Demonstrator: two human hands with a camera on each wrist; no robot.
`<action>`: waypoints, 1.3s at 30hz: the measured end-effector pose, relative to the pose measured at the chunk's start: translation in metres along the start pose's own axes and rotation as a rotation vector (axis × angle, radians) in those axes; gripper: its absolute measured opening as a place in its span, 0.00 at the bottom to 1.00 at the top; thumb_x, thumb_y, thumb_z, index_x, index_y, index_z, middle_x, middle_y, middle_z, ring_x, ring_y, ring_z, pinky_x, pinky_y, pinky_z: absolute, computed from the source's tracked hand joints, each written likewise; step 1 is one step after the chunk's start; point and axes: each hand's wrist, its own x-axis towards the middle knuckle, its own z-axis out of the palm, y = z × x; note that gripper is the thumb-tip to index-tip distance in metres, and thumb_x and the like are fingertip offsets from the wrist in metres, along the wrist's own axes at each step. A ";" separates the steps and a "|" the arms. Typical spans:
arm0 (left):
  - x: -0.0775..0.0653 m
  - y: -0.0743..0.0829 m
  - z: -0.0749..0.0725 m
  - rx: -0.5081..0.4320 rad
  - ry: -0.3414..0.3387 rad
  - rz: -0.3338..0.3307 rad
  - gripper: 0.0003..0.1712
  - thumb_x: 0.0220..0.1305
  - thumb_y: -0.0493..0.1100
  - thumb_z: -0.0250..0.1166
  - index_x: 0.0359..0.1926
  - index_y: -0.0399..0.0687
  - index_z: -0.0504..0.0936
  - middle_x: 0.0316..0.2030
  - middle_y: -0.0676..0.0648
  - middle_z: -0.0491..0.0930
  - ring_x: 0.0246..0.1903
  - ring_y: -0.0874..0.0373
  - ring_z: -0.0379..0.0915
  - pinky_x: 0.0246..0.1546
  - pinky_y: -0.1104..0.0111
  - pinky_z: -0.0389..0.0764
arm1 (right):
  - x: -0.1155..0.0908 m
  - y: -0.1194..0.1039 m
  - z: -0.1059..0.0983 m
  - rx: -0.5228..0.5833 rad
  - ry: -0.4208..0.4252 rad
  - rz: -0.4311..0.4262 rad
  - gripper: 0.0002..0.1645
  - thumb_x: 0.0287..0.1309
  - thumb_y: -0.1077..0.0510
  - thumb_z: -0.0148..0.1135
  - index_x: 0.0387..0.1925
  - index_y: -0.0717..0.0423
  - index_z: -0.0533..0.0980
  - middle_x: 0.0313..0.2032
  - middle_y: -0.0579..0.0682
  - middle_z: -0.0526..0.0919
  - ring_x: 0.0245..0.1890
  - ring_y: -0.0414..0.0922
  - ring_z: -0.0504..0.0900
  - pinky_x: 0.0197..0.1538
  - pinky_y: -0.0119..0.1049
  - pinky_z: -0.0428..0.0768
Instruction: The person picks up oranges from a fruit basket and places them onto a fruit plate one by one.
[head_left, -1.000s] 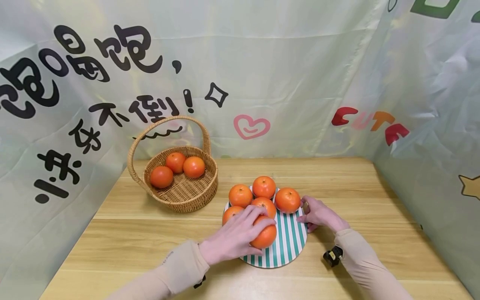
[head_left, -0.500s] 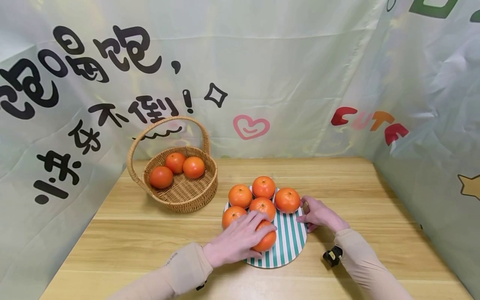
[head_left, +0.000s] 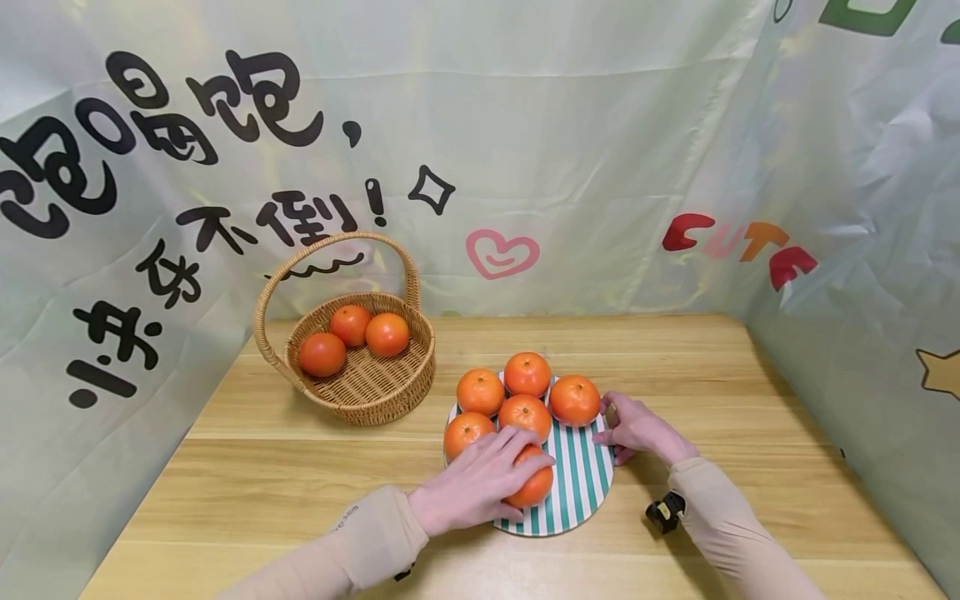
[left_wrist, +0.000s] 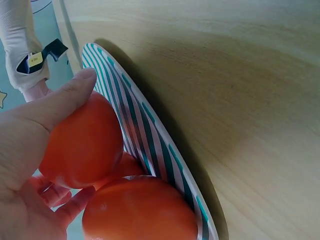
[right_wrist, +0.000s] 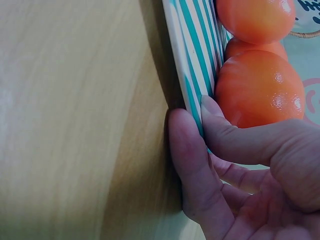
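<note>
In the head view, my left hand (head_left: pixel 480 479) grips an orange tangerine (head_left: pixel 534 482) over the front part of a round green-and-white striped plate (head_left: pixel 581 475). The left wrist view shows the thumb and fingers around that tangerine (left_wrist: pixel 85 145), with another tangerine (left_wrist: pixel 140 210) close beside it. My right hand (head_left: pixel 637 429) pinches the plate's right rim between thumb and fingers, also seen in the right wrist view on the plate edge (right_wrist: pixel 182 65). Several more tangerines sit together on the plate's back and left, among them a middle tangerine (head_left: pixel 525 417) and a right one (head_left: pixel 575 401).
A wicker basket (head_left: pixel 382 408) with a tall handle stands at the back left of the wooden table (head_left: pixel 300 475). Inside it lie three tangerines (head_left: pixel 322 355). A printed cloth (head_left: pixel 585 167) hangs behind and along the sides.
My left hand, with its tangerine, has shifted slightly right and toward the front, uncovering more of the left tangerine. The right hand and plate have stayed put.
</note>
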 end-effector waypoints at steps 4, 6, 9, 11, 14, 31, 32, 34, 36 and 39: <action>0.001 0.000 0.001 0.009 0.001 0.006 0.48 0.45 0.67 0.77 0.65 0.60 0.70 0.61 0.52 0.69 0.57 0.57 0.68 0.48 0.67 0.81 | -0.001 0.000 0.000 0.003 0.000 0.004 0.25 0.59 0.68 0.67 0.53 0.66 0.64 0.31 0.56 0.73 0.21 0.45 0.79 0.25 0.39 0.85; 0.001 0.000 0.001 0.013 0.003 0.010 0.48 0.45 0.67 0.77 0.65 0.59 0.70 0.60 0.52 0.69 0.57 0.57 0.68 0.48 0.67 0.81 | -0.001 -0.001 0.000 0.003 -0.001 0.003 0.25 0.60 0.68 0.67 0.53 0.66 0.64 0.31 0.56 0.73 0.21 0.45 0.79 0.25 0.39 0.85; 0.001 0.000 0.002 0.014 0.001 0.015 0.48 0.44 0.68 0.77 0.65 0.59 0.70 0.60 0.52 0.69 0.58 0.57 0.68 0.49 0.67 0.81 | -0.001 -0.001 0.000 0.006 -0.002 0.002 0.25 0.60 0.69 0.66 0.53 0.66 0.64 0.32 0.56 0.73 0.21 0.45 0.79 0.25 0.39 0.85; 0.002 0.000 0.002 0.019 -0.001 0.019 0.48 0.44 0.68 0.77 0.65 0.59 0.70 0.60 0.52 0.69 0.58 0.57 0.68 0.49 0.67 0.81 | -0.001 -0.001 0.000 0.005 -0.003 -0.003 0.25 0.60 0.69 0.67 0.53 0.66 0.64 0.32 0.57 0.74 0.21 0.45 0.80 0.25 0.39 0.85; 0.002 0.000 0.003 0.028 -0.003 0.024 0.49 0.44 0.69 0.77 0.65 0.59 0.70 0.60 0.52 0.69 0.58 0.57 0.68 0.50 0.67 0.80 | -0.001 0.000 0.000 0.003 -0.002 -0.007 0.25 0.59 0.69 0.67 0.53 0.67 0.64 0.33 0.58 0.75 0.20 0.45 0.80 0.25 0.39 0.85; 0.003 0.000 0.007 0.056 -0.014 0.035 0.50 0.43 0.70 0.76 0.66 0.59 0.70 0.61 0.52 0.70 0.59 0.58 0.68 0.52 0.67 0.80 | -0.001 -0.001 -0.001 -0.009 0.001 -0.012 0.26 0.59 0.69 0.66 0.55 0.69 0.64 0.35 0.61 0.77 0.20 0.46 0.80 0.25 0.39 0.85; 0.003 0.000 0.007 0.056 -0.014 0.035 0.50 0.43 0.69 0.76 0.66 0.59 0.70 0.61 0.52 0.70 0.59 0.58 0.68 0.52 0.67 0.80 | -0.001 -0.001 -0.001 -0.009 0.000 -0.012 0.26 0.60 0.69 0.66 0.55 0.69 0.64 0.35 0.61 0.77 0.20 0.46 0.80 0.25 0.39 0.85; 0.003 0.000 0.008 0.054 -0.015 0.036 0.50 0.43 0.69 0.76 0.66 0.59 0.69 0.61 0.52 0.70 0.59 0.58 0.68 0.52 0.67 0.80 | -0.001 -0.002 -0.001 -0.006 0.000 -0.012 0.26 0.60 0.69 0.66 0.55 0.69 0.64 0.35 0.61 0.77 0.20 0.46 0.80 0.26 0.39 0.85; 0.003 0.000 0.008 0.050 -0.017 0.035 0.50 0.43 0.69 0.77 0.66 0.59 0.69 0.61 0.52 0.70 0.59 0.58 0.67 0.52 0.67 0.80 | -0.001 -0.002 0.000 -0.005 -0.002 -0.013 0.26 0.60 0.69 0.66 0.55 0.68 0.64 0.35 0.61 0.78 0.20 0.46 0.81 0.26 0.39 0.85; 0.003 0.000 0.008 0.045 -0.017 0.034 0.50 0.44 0.69 0.77 0.66 0.59 0.69 0.61 0.52 0.70 0.59 0.58 0.67 0.52 0.67 0.80 | -0.001 -0.002 0.000 -0.007 -0.005 -0.012 0.26 0.60 0.69 0.66 0.55 0.68 0.64 0.36 0.61 0.78 0.21 0.46 0.81 0.26 0.39 0.85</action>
